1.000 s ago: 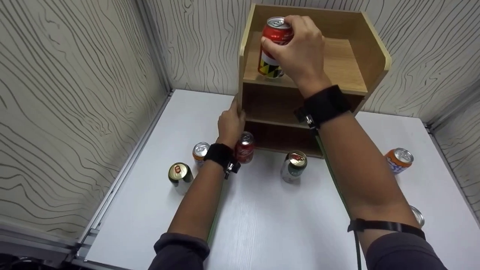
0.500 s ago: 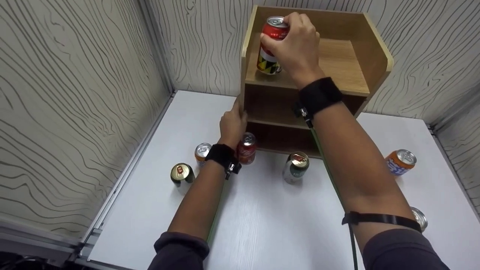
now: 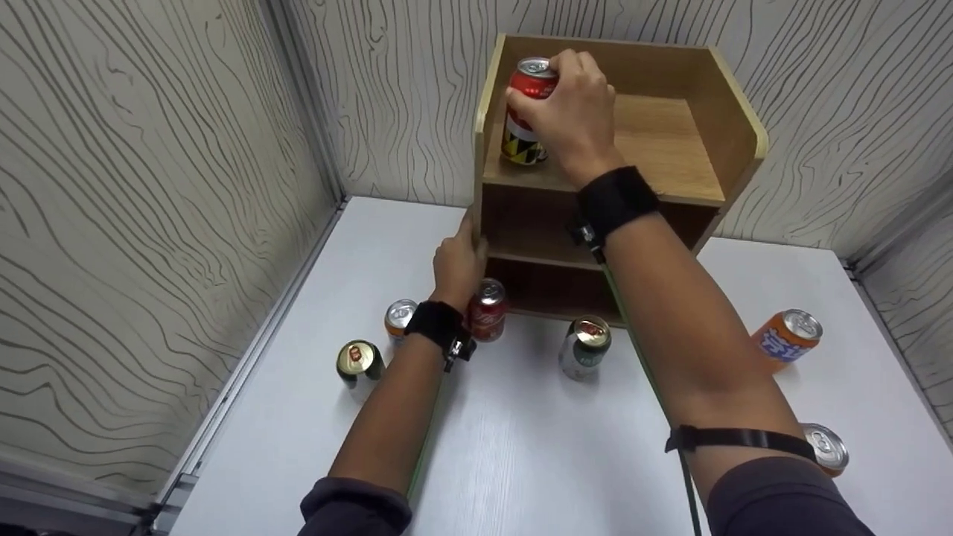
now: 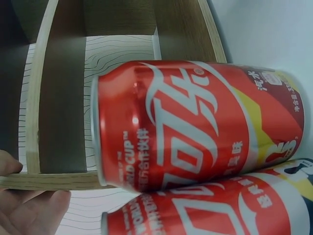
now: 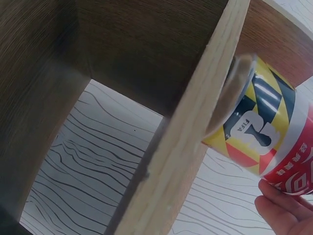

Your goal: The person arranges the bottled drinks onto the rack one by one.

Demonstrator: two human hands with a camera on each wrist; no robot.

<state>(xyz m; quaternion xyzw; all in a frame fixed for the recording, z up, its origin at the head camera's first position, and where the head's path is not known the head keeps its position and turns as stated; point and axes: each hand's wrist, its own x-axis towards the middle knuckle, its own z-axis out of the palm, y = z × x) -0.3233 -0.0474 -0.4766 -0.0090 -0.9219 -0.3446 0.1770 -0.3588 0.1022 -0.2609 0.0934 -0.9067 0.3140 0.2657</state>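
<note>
My right hand [image 3: 573,112] grips a red cola can [image 3: 530,85] near its top, with fingers and thumb round it. The can stands upright over the left part of the top shelf, close to the side panel; its yellow-and-black checked base [image 5: 254,122] shows at the board's edge in the right wrist view. My left hand [image 3: 456,264] holds the left side panel of the wooden shelf unit [image 3: 482,160], with its thumb and fingers on either side of the panel's edge [image 4: 54,181] in the left wrist view. Beside that hand stands another red cola can [image 3: 488,316].
In the left wrist view a second red can [image 4: 215,210] lies alongside the first. A green-and-silver can [image 3: 584,350] stands before the unit, another [image 3: 359,365] at left by an orange can [image 3: 400,316]. At right are an orange can [image 3: 789,339] and a partly hidden can [image 3: 826,447].
My right hand has moved the red cola can a little left and further in over the top shelf. The left hand keeps its place on the panel. The head view has tilted slightly.
</note>
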